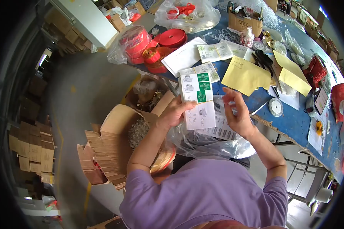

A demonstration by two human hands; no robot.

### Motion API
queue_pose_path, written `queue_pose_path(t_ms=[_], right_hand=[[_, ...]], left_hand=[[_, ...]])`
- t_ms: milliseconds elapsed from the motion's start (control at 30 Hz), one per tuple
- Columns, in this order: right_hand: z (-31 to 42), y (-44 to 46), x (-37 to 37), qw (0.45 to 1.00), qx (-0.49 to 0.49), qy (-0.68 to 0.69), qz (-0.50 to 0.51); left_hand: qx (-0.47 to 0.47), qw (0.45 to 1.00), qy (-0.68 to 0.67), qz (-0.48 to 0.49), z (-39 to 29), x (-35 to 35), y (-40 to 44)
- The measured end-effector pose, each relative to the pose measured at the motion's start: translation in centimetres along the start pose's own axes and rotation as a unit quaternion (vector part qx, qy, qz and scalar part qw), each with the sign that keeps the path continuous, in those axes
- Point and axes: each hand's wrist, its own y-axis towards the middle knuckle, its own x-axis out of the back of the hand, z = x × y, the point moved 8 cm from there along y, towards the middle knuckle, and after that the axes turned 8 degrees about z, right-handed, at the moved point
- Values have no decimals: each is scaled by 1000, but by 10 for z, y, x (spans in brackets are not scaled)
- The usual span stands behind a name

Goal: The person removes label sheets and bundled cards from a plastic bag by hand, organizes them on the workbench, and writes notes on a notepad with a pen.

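My left hand (176, 110) grips a stack of white label sheets (189, 91) by its left edge, thumb on top. Green and white stickers show on its upper part, handwriting on its lower part. To the right of the stack, my right hand (237, 112) is raised with fingers apart and nothing in it. Below the hands lies a clear plastic bag (233, 147) with printed barcode sheets (221, 129) in it. Beyond the stack, banded bundles of labels (215, 52) rest on the blue table (267, 110).
Yellow papers (245, 75) and a white ribbon spool (275, 107) lie on the right. Red ribbon rolls (172, 38) and a bag with red items (187, 17) stand at the back. An open cardboard box (111, 141) is at the left, below the table's edge.
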Motion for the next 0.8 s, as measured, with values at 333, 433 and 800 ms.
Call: queue_pose_path(t_ms=[333,433,800], right_hand=[[-34,-30,-48,842,-252,453,147],[-38,-31,-45,826,-281,481,86],[-47,25,-31,780,-202,583,-102]], left_hand=[[76,969,169,163,6,-58,-9],[120,969,183,117,5,-51,-3],[-148,983,83,-66,-5,-20,9]])
